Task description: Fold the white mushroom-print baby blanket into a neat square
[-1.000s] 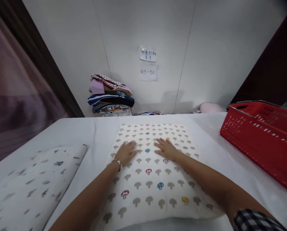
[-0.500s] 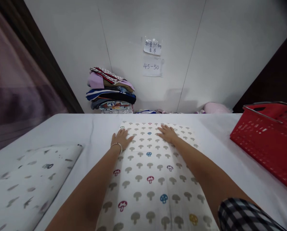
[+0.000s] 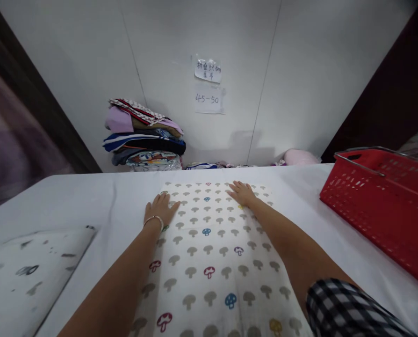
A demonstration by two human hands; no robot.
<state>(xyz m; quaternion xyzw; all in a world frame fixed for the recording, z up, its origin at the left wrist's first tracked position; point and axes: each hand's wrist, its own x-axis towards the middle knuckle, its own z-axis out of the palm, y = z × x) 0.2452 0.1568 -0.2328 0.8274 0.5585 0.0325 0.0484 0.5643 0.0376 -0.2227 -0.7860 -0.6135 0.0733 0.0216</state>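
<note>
Toward the wall (image 3: 300,70), mushroom-print cloth (image 3: 214,255) runs lengthwise, left hand (image 3: 160,208) and right hand (image 3: 243,193) atop, fingers spread wide.

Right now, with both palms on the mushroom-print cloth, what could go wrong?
The bracelet on the left wrist sits right by the mushroom-print cloth and might snag it. The left hand and right hand lie spread near its far end, so an uneven push could wrinkle it. An outward swing of the left forearm might disturb the other patterned cloth on the left.
</note>
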